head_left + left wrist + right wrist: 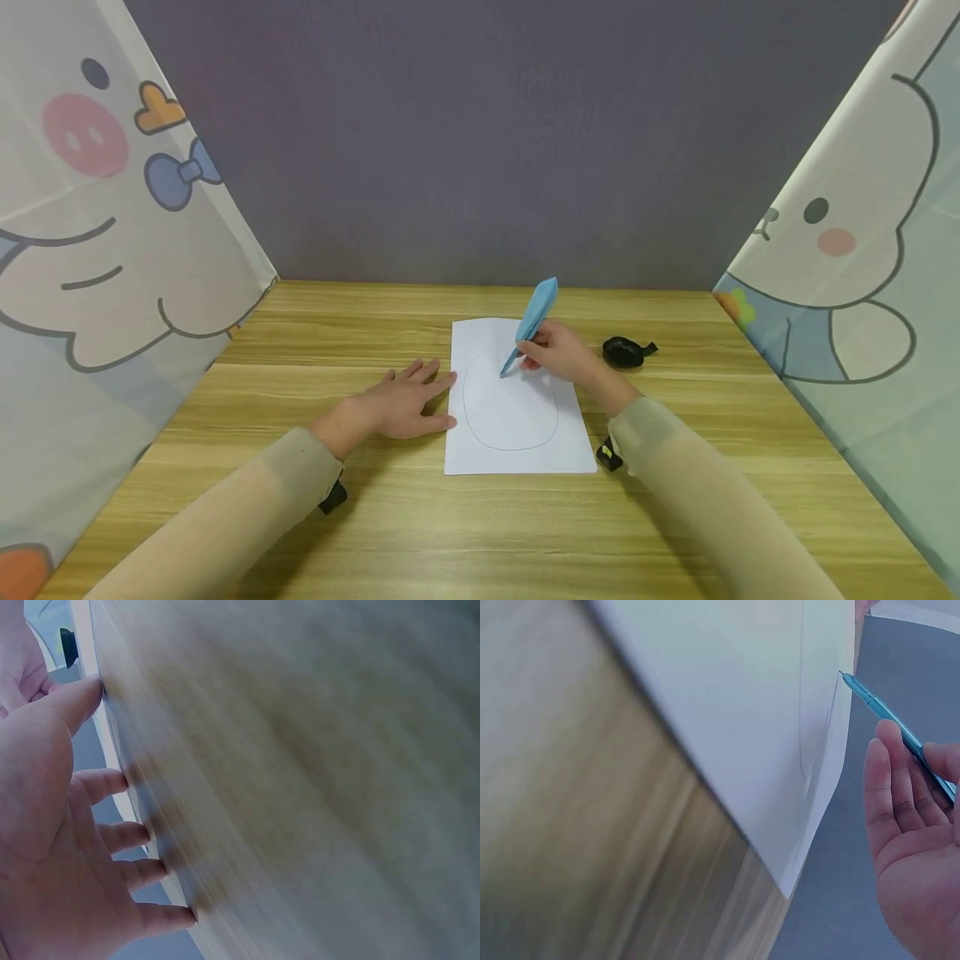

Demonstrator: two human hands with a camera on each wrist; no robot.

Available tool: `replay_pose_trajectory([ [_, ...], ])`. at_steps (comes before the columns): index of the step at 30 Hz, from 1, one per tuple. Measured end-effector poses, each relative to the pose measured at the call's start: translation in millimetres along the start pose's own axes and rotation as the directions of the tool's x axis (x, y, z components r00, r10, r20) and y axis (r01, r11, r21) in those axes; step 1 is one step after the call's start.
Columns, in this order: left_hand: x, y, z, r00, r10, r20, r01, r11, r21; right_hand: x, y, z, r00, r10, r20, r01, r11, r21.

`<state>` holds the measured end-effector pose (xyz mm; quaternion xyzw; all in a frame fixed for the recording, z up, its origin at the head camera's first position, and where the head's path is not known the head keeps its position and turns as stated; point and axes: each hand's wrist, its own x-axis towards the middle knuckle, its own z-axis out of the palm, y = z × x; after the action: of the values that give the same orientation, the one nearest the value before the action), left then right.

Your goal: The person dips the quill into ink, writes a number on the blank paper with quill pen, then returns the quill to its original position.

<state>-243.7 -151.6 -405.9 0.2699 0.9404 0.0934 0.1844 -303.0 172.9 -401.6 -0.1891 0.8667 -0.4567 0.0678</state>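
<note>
A white sheet of paper [461, 454] lies on the table, bearing a large thin-lined oval. My right hand [561, 352] pinches a blue pen [536, 310] with a broad, flat upper end. The pen slants, its point at the paper inside the upper part of the oval. In the right wrist view, thumb and fingers of the right hand [919, 825] hold the pen [892, 724] near a thin line. My left hand [401, 402] rests with spread fingers at the paper's left edge; thumb and index tips touch the sheet. Its straight fingers show in the left wrist view [124, 832].
A rounded black object [624, 352] with a short tab lies right of the paper. The wood-grain table [360, 325] meets a dark grey panel [495, 150] at the back. Cartoon-printed cloths flank both sides. Small black wrist devices [609, 454] show beneath the sleeves.
</note>
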Motion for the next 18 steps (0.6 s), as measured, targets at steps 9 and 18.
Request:
replay_pose_trajectory([
  [9, -0.7, 0.9, -0.1, 1.000, 0.000, -0.007, 0.000, 1.000, 0.006, 4.3, -7, 9, 1.000, -0.013, 0.011, 0.013, 1.000, 0.004],
  [18, 0.2, 0.5, 0.3, 1.000, -0.001, -0.015, 0.001, 1.000, 0.002, 6.4, -14, 19, 1.000, -0.025, 0.008, 0.025, 1.000, 0.014],
])
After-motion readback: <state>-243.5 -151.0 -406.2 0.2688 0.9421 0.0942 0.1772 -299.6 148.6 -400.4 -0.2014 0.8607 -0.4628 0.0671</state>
